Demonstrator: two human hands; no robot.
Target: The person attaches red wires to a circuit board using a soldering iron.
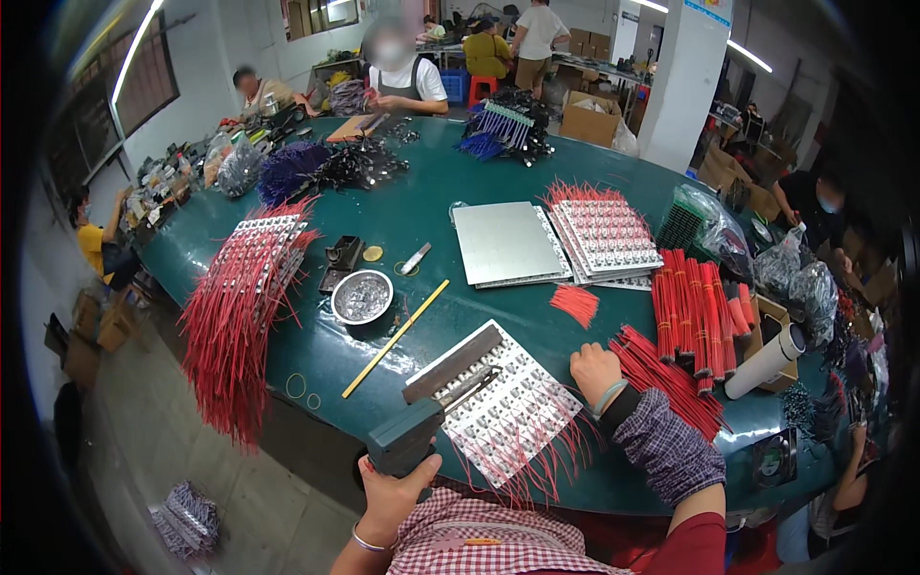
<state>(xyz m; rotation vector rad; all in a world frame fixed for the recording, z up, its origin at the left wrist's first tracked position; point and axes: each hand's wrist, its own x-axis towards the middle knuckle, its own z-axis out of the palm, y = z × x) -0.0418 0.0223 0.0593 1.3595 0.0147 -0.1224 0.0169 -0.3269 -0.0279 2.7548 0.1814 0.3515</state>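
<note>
Left hand (395, 491) grips gun-shaped tool (406, 437); right (596, 370) unclear.

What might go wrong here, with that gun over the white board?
If the gun in the left hand is hot, its tip might scorch the board.

The hanging wires at the left run past the edge of the table, so they might snag and drag their panels down.

The right hand might disturb the loose wires beside it.

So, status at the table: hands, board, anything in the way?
Left hand gripping green pistol-shaped tool, tip over white board. Right hand beside loose red wires. Dark bar along board's upper-left edge.
</note>
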